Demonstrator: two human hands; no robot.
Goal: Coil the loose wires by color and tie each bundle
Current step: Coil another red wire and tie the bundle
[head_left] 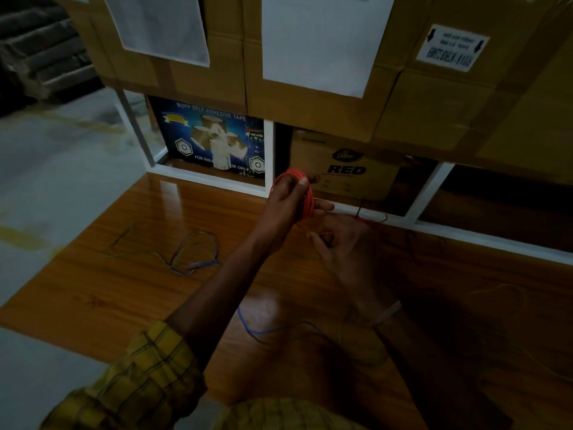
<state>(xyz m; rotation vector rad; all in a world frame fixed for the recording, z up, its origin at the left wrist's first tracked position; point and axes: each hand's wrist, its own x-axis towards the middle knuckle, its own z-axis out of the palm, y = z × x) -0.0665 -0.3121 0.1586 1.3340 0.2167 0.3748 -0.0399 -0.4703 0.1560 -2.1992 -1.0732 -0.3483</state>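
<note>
A coil of red wire (308,198) is wound around the fingers of my left hand (288,203), held up above the wooden board (130,293). My right hand (344,246) is just below and to the right of the coil, its fingers pinched on the wire's loose end, which trails toward the white frame. A loose blue and green wire (193,251) lies in a loop on the board to the left. Another blue wire (252,327) passes under my left forearm. A yellow wire (508,293) lies faintly on the dark right side.
Stacked cardboard boxes (310,113) with white paper sheets stand right behind the board. Below them a white frame (269,156) holds an adhesive tape box (214,141) and a box marked RED (350,169). Grey floor (55,169) lies to the left.
</note>
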